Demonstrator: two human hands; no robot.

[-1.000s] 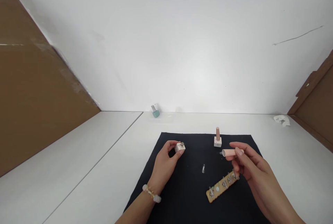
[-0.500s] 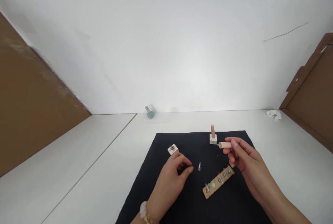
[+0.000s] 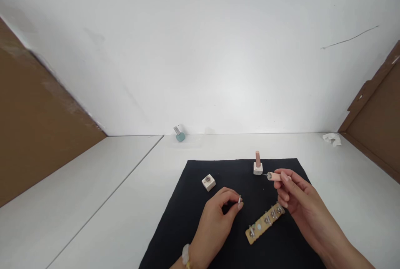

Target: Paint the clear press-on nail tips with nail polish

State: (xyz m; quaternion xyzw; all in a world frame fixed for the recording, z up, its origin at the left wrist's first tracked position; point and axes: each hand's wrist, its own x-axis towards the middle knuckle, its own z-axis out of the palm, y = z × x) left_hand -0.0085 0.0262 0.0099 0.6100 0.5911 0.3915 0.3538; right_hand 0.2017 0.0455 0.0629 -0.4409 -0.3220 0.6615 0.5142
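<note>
Pink cap (image 3: 275, 177): tubular, thin brush out its open end, pointing left, held above black mat (image 3: 193, 210). Right hand (image 3: 301, 198) pinches it between thumb and fingers, wrist angled in from lower right. Left hand (image 3: 217, 214) reaches up from below, thumb and index gripping small clear piece (image 3: 239, 199) over mid-mat. Count: two white bottles, one uncapped (image 3: 208, 182), one capped (image 3: 258, 168); one tan strip (image 3: 262, 224); one teal bottle (image 3: 180, 136) behind.
</note>
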